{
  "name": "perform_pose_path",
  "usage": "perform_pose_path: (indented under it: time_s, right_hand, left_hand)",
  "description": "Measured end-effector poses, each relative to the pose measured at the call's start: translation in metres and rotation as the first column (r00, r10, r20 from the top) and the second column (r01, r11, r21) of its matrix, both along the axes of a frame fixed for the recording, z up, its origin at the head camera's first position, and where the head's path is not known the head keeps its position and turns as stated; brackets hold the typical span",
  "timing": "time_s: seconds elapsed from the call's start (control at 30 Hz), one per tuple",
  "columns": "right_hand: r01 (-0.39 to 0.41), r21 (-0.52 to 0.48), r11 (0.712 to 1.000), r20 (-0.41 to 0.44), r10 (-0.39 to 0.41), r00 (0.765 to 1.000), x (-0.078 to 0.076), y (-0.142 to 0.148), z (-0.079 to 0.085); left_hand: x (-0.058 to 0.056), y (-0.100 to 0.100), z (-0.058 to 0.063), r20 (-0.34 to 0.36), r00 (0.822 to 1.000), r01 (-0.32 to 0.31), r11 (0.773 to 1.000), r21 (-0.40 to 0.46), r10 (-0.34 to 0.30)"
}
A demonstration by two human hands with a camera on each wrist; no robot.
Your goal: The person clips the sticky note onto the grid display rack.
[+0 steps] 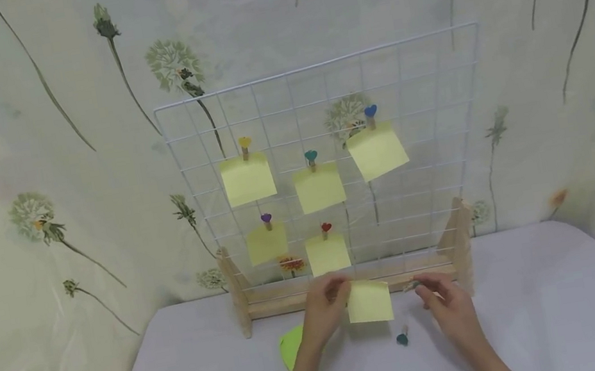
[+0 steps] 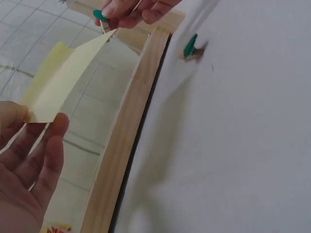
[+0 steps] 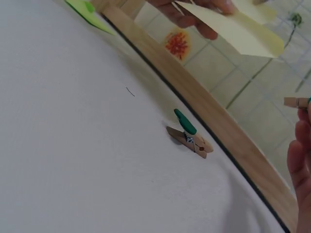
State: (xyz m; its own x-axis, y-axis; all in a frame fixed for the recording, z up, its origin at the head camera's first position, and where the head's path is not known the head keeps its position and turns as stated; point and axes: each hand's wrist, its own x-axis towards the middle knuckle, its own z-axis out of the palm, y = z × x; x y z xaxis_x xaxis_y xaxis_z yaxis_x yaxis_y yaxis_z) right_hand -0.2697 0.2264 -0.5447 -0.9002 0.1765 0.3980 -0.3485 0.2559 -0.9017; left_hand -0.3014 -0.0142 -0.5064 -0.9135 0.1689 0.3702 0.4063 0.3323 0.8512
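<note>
My left hand (image 1: 324, 311) pinches a pale yellow paper note (image 1: 369, 302) by its left edge, just in front of the rack's wooden base (image 1: 276, 307). In my right hand (image 1: 452, 305), thumb and fingers hold a small wooden clothespin (image 3: 294, 102) with a green decoration (image 2: 100, 15). From the head view this clothespin is right of the note, with a gap between them. A second clothespin (image 3: 189, 131), its green heart facing sideways, lies on the white table below the note.
Behind the hands stands a white wire grid (image 1: 315, 68). Several yellow notes (image 1: 319, 188) hang on it from clothespins with coloured hearts. A bright green flat piece (image 1: 291, 347) lies by my left wrist, partly hidden. A flower-patterned curtain (image 1: 108, 241) covers the back.
</note>
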Motion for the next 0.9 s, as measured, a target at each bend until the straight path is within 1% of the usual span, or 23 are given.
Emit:
perform_pose_path:
  time_s: [0.07,0.13,0.23,0.3,0.37,0.5,0.63,0.8,0.9]
  right_hand:
    - [-0.009,0.001,1.000,-0.028,0.009,1.000,-0.003,0.002,0.002]
    - [-0.009,0.032,0.999,-0.056,0.010,0.998,-0.006,0.004,0.006]
    - [0.012,0.078,0.997,-0.074,-0.006,0.997,-0.011,0.006,0.013]
    - [0.026,0.105,0.994,-0.073,-0.019,0.997,-0.013,0.007,0.021]
    - [0.033,0.113,0.993,-0.065,-0.026,0.998,-0.015,0.007,0.027]
    - [0.013,0.088,0.996,-0.071,-0.007,0.997,-0.018,0.007,0.038]
    - [-0.007,0.061,0.998,-0.075,0.012,0.997,-0.018,0.006,0.043]
    - [0.027,0.077,0.997,-0.031,-0.024,0.999,-0.018,0.007,0.046]
    - [0.065,0.075,0.995,-0.021,-0.063,0.998,-0.018,0.009,0.049]
  left_hand:
    - [-0.002,0.005,0.002,-0.020,0.999,0.028,1.000,-0.015,-0.028]
    - [-0.004,0.010,0.004,-0.022,0.999,0.046,0.998,-0.043,-0.047]
    - [-0.006,0.016,0.008,-0.018,0.998,0.059,0.994,-0.097,-0.061]
    - [-0.007,0.020,0.012,-0.007,0.999,0.053,0.990,-0.130,-0.054]
    - [-0.008,0.024,0.015,0.009,0.999,0.037,0.990,-0.133,-0.036]
    - [-0.010,0.033,0.020,0.033,0.999,0.003,0.997,-0.083,0.000]
    - [-0.012,0.041,0.021,0.033,0.999,-0.015,1.000,-0.017,0.015]
    - [-0.010,0.048,0.024,0.045,0.999,-0.013,0.999,0.044,0.011]
    - [-0.004,0.052,0.032,0.071,0.997,0.013,0.999,0.048,-0.017]
